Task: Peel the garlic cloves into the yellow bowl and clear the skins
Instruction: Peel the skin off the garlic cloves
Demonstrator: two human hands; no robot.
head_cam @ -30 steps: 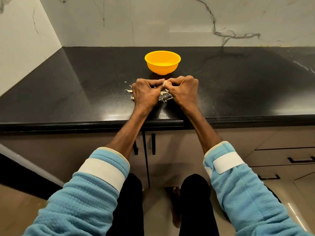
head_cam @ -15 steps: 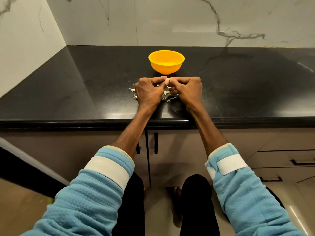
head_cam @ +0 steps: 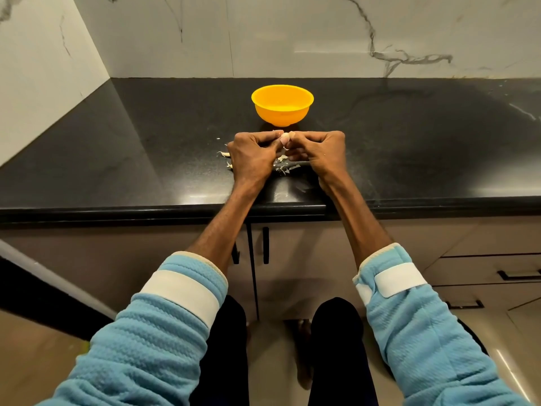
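A pale garlic clove (head_cam: 284, 138) is pinched between the fingertips of both hands, just above the black counter. My left hand (head_cam: 251, 156) holds it from the left with curled fingers, and my right hand (head_cam: 317, 150) pinches it from the right. Just beyond the hands stands the yellow bowl (head_cam: 282, 104), upright; its inside is hard to read. Loose garlic skins (head_cam: 285, 167) lie on the counter under and between the hands, with a few more scraps (head_cam: 224, 154) to the left of my left hand.
The black counter (head_cam: 409, 148) runs wide to both sides, with marble walls behind and at the left. Its front edge (head_cam: 117, 213) lies near my forearms. Cabinet doors and drawers with dark handles (head_cam: 265, 244) sit below.
Both hands stay together on the clove; the fingers have shifted slightly and more of the pale clove shows between them. The camera has drifted a little.
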